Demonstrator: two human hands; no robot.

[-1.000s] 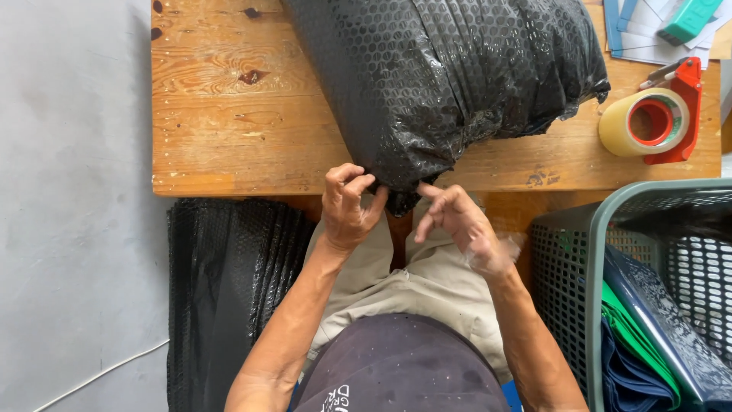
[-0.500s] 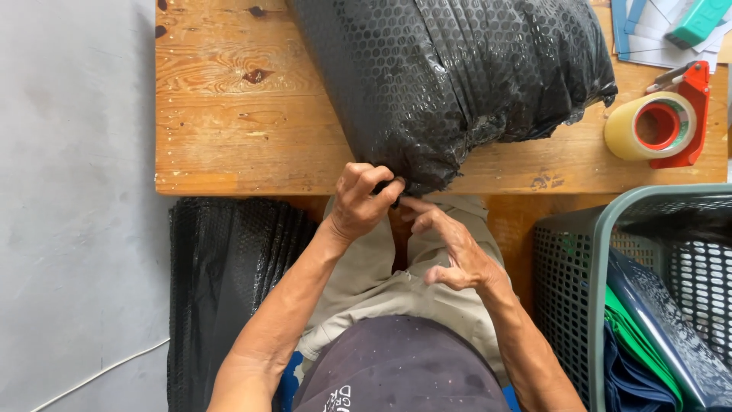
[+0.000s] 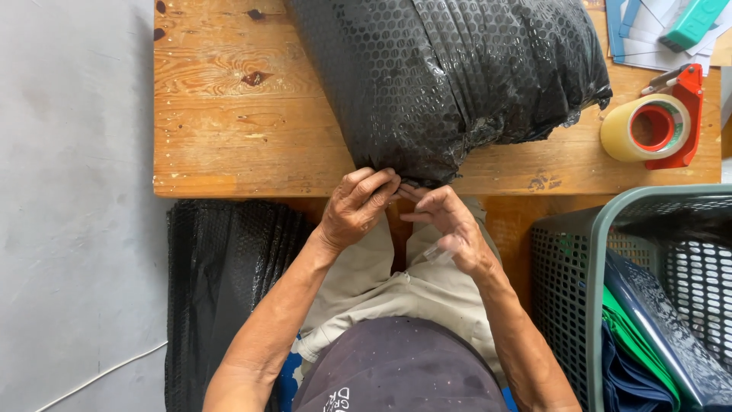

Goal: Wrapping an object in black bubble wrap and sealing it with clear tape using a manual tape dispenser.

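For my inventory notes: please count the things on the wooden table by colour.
Black: 1, bubble-wrap parcel, pinched at its near end by left hand, right hand beside.
Yellowish: 1, tape roll in a red dispenser.
Teal: 1, tool.
Total: 3

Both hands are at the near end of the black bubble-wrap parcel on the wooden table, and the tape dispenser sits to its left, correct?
Not quite. In the head view the tape dispenser sits right of the parcel. The left hand and right hand are at its near end on the wooden table.
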